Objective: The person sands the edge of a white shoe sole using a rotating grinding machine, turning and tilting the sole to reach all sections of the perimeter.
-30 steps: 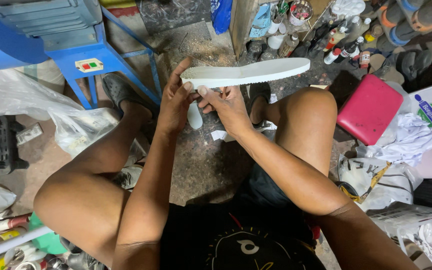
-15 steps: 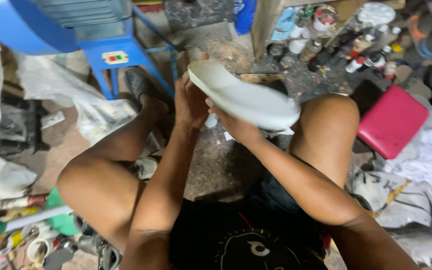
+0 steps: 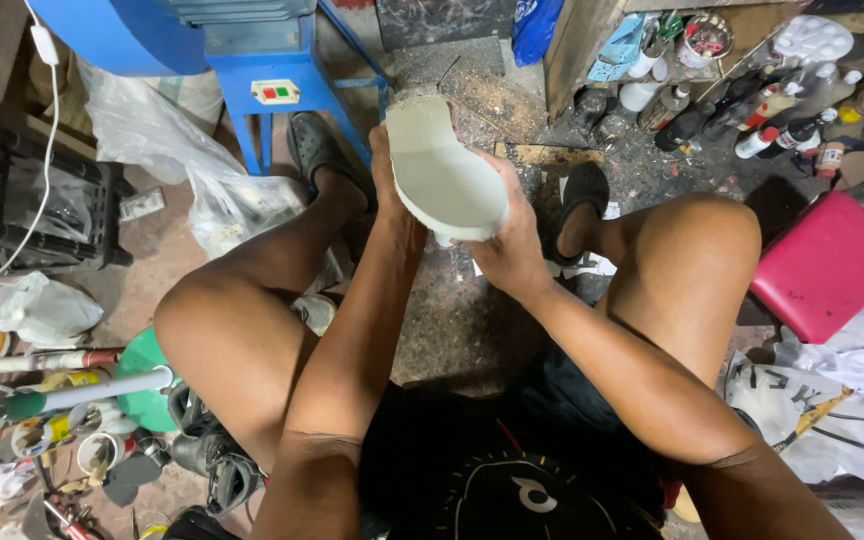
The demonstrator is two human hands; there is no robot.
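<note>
We hold a pale, off-white shoe sole (image 3: 444, 178) up between our knees above the floor (image 3: 452, 320), its smooth curved face toward us and the far end foreshortened. Our left hand (image 3: 389, 180) and right hand (image 3: 512, 245) both have their fingers closed on its edges. Beyond it, open tins (image 3: 704, 38) and small bottles (image 3: 767, 138) crowd the floor; their contents are too small to make out.

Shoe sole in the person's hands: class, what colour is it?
The shoe sole is plain off-white, best seen in the head view.

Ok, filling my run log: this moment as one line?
left hand: holds sole | right hand: holds sole | sole: white, held between knees above floor
</note>
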